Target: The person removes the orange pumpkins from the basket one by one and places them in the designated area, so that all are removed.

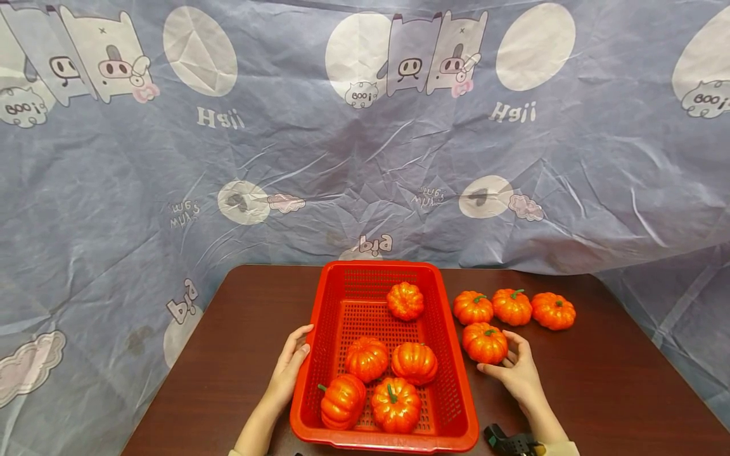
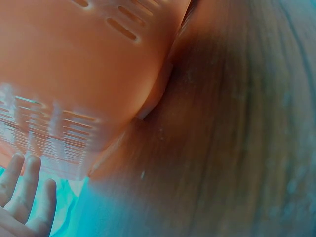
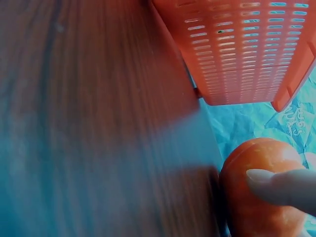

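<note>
A red plastic basket (image 1: 450, 329) with slotted walls stands on the brown table. My left hand (image 1: 289, 366) rests against its left side, fingers extended; in the left wrist view the fingers (image 2: 30, 185) are fairly straight beside the slotted wall. To the right of the basket, my right hand (image 1: 518, 367) holds a small orange pumpkin (image 1: 483, 342) with a green stem between thumb and fingers. The right wrist view shows the thumb (image 3: 276, 185) pressed on this pumpkin (image 3: 252, 217), low by the tabletop. Several similar pumpkins (image 1: 396, 408) lie inside the basket.
Three more pumpkins, a left one (image 1: 473, 308), a middle one (image 1: 512, 308) and a right one (image 1: 554, 311), sit in a row behind the held one. A black strapped device (image 1: 507, 441) is on the right wrist. A grey-blue printed cloth (image 1: 365, 164) hangs behind the table (image 1: 256, 304).
</note>
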A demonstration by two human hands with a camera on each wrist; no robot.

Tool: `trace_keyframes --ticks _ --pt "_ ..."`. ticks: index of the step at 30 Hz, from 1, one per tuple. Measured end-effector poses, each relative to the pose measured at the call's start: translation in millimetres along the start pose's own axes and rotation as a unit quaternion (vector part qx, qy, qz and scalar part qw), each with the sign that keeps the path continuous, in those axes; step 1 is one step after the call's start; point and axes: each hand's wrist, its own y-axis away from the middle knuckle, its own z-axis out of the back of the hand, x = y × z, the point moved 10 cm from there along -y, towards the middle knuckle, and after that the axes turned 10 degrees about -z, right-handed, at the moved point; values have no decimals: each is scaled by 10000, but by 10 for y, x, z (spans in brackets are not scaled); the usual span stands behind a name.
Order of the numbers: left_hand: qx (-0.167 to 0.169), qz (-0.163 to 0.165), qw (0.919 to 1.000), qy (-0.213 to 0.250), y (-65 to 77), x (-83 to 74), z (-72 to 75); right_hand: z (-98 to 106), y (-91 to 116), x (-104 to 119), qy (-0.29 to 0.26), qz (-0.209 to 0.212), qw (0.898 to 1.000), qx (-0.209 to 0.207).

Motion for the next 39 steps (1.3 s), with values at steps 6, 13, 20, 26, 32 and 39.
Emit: trace_keyframes --ticks 6,13,20,26,32,39 --pt "-39 -5 10000 -14 1 3 0 8 19 44 302 -115 9991 257" --pt "-17 -24 10000 2 4 -7 -2 94 67 250 266 76 9993 245" --pt "-17 14 9999 115 4 -4 3 173 124 746 415 601 9973 42" --pt "-8 15 10000 79 -1 7 15 124 145 1198 304 784 9962 204" --pt "-10 23 10000 62 0 0 11 7 163 1626 220 1257 9916 219" --pt "-22 50 10000 28 4 -6 -1 -218 95 1879 204 1286 9902 514"
